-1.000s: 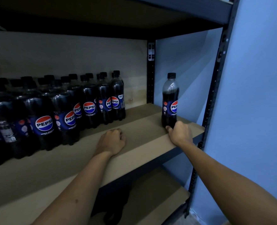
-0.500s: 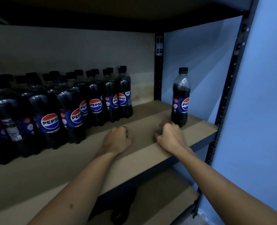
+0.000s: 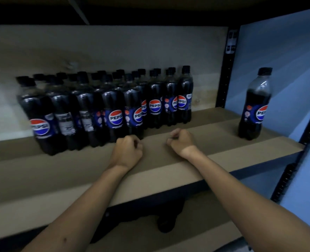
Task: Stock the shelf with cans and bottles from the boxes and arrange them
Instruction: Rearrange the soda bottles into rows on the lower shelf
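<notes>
Several dark Pepsi bottles (image 3: 114,110) stand packed in rows on the left and middle of the brown shelf board (image 3: 214,135). One lone Pepsi bottle (image 3: 255,106) stands upright near the shelf's right end, apart from the group. My left hand (image 3: 128,151) rests on the board as a fist with nothing in it, just in front of the group's nearest bottles. My right hand (image 3: 182,142) also lies on the board with curled fingers, holding nothing, well left of the lone bottle.
A black metal upright (image 3: 227,70) stands at the back right, another black upright (image 3: 307,135) at the front right. A blue wall (image 3: 287,51) closes the right side. A lower shelf (image 3: 196,237) shows below, with a dark object (image 3: 168,215) on it.
My right hand has left the lone bottle's base and slid left along the board toward my left hand. The view has swung left, showing more of the bottle group.
</notes>
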A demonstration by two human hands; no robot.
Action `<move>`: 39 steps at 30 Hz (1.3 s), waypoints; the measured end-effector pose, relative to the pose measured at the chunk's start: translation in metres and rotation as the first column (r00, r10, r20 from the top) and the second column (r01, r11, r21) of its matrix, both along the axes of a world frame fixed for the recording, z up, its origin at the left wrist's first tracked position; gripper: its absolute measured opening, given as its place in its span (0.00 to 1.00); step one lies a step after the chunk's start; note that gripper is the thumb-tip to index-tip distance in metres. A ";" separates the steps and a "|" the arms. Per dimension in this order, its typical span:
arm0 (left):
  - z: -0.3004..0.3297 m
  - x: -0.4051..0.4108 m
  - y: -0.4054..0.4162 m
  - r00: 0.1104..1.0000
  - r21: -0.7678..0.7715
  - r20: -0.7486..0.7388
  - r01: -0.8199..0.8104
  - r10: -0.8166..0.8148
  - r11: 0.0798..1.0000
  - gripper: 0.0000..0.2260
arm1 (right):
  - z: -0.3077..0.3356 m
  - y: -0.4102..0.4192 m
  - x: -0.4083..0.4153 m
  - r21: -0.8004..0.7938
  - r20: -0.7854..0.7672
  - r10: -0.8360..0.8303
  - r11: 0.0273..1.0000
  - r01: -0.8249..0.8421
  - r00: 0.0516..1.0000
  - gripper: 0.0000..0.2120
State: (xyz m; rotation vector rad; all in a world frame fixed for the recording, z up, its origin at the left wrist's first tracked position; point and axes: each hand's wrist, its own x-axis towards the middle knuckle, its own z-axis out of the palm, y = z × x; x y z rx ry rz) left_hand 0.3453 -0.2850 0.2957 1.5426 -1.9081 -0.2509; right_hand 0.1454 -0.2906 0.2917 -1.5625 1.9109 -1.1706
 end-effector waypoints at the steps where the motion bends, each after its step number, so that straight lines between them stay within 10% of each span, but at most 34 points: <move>1: 0.000 0.009 0.006 0.997 0.012 -0.057 -0.059 0.059 0.998 0.06 | -0.002 0.003 0.008 -0.016 0.034 0.001 1.000 -0.001 0.999 0.07; 11: 0.004 0.074 0.058 0.811 0.175 -0.484 -0.279 0.329 0.944 0.06 | 0.005 0.039 0.080 -0.052 0.268 0.091 0.995 -0.080 0.959 0.04; 17: 0.016 0.052 0.036 0.761 0.175 -0.581 -0.232 0.290 0.957 0.23 | 0.007 0.018 0.097 -0.082 0.390 0.123 0.992 -0.099 0.913 0.20; 24: 0.013 0.022 0.001 0.752 0.073 -0.561 -0.370 0.345 0.926 0.23 | -0.002 -0.033 0.095 -0.224 0.442 0.290 0.952 -0.208 0.849 0.34; 39: 0.008 0.002 -0.019 0.739 0.176 -0.566 -0.325 0.365 0.929 0.33 | -0.003 -0.064 0.088 -0.292 0.445 0.398 0.911 -0.290 0.802 0.28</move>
